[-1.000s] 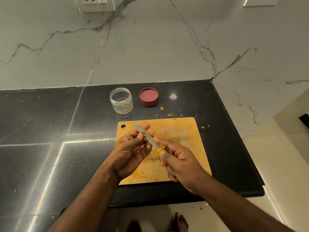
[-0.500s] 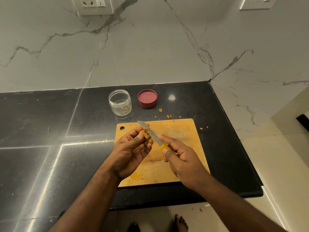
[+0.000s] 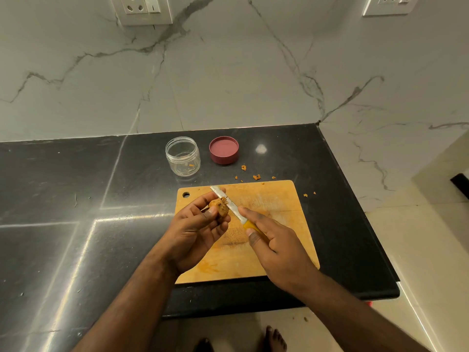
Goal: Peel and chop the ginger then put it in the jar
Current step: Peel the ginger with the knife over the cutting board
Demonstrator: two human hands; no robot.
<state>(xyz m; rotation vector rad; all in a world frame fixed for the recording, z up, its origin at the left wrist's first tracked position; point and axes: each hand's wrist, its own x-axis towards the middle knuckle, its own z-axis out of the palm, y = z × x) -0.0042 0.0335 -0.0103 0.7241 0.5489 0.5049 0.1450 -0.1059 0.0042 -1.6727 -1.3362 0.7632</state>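
Note:
My left hand [image 3: 196, 228] pinches a small brown piece of ginger [image 3: 220, 206] between thumb and fingers above the wooden chopping board [image 3: 279, 199]. My right hand [image 3: 275, 246] grips the yellow handle of a knife [image 3: 228, 203], index finger lying along the blade. The blade rests against the far side of the ginger, with a scrap of peel on it. An open clear jar [image 3: 183, 156] stands on the black counter behind the board, a tiny orange bit inside.
The jar's dark red lid [image 3: 224, 150] lies upside down to the right of the jar. Small peel scraps [image 3: 256, 177] are scattered behind and right of the board. The black counter [image 3: 63, 199] ends close on the right and front; the marble wall stands behind.
The knife blade has slid forward along the ginger, and more of the ginger now shows in my left fingers. Both hands stay over the board.

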